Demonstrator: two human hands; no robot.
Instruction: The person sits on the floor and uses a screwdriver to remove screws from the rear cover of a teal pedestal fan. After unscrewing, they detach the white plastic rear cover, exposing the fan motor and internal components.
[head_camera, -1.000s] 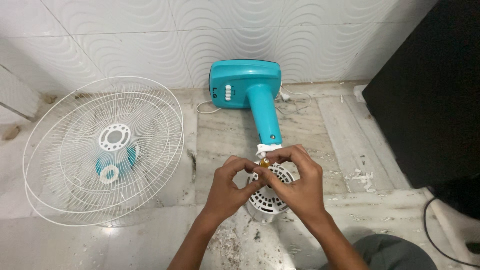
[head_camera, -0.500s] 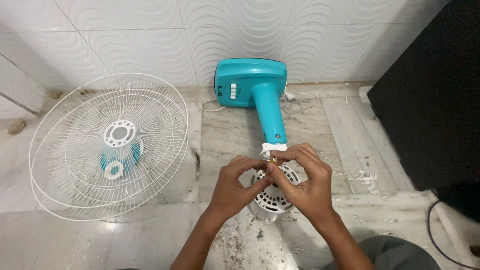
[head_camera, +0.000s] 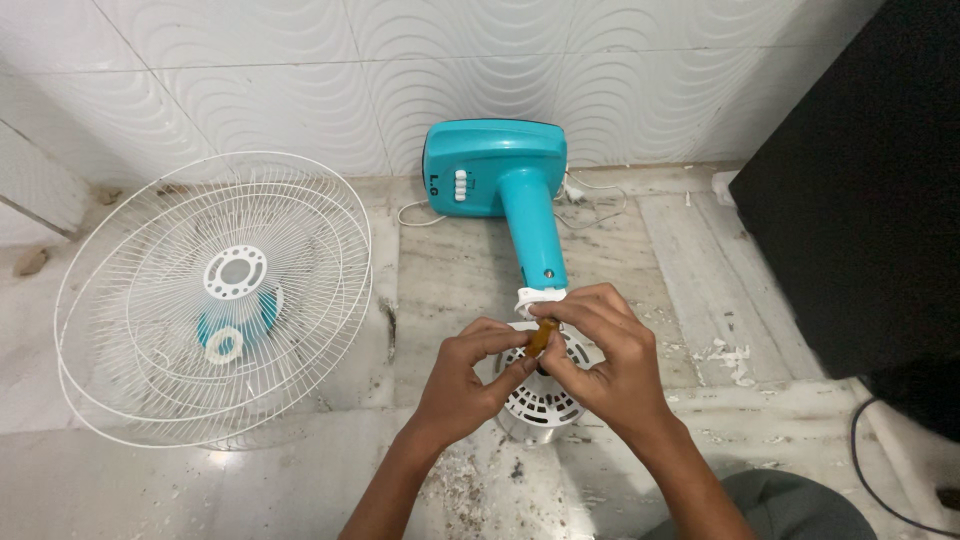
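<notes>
A teal table fan stand (head_camera: 520, 195) lies flat on the marble floor, its base against the tiled wall. Its white vented motor housing (head_camera: 535, 405) points toward me. My left hand (head_camera: 465, 385) and my right hand (head_camera: 610, 360) meet just above the housing. Both pinch a small amber-brown part (head_camera: 541, 334) near the white neck joint (head_camera: 536, 296). Fingers hide most of that part.
Two white wire fan guards (head_camera: 215, 295) lie stacked on the floor at the left, with a teal blade hub showing through. A white cord (head_camera: 590, 205) runs behind the stand. A black cabinet (head_camera: 860, 180) fills the right side. Dust and debris cover the floor near me.
The amber part now shows longer between my fingertips and sits tilted. My right hand has shifted slightly lower over the housing. The fan and guards have not moved.
</notes>
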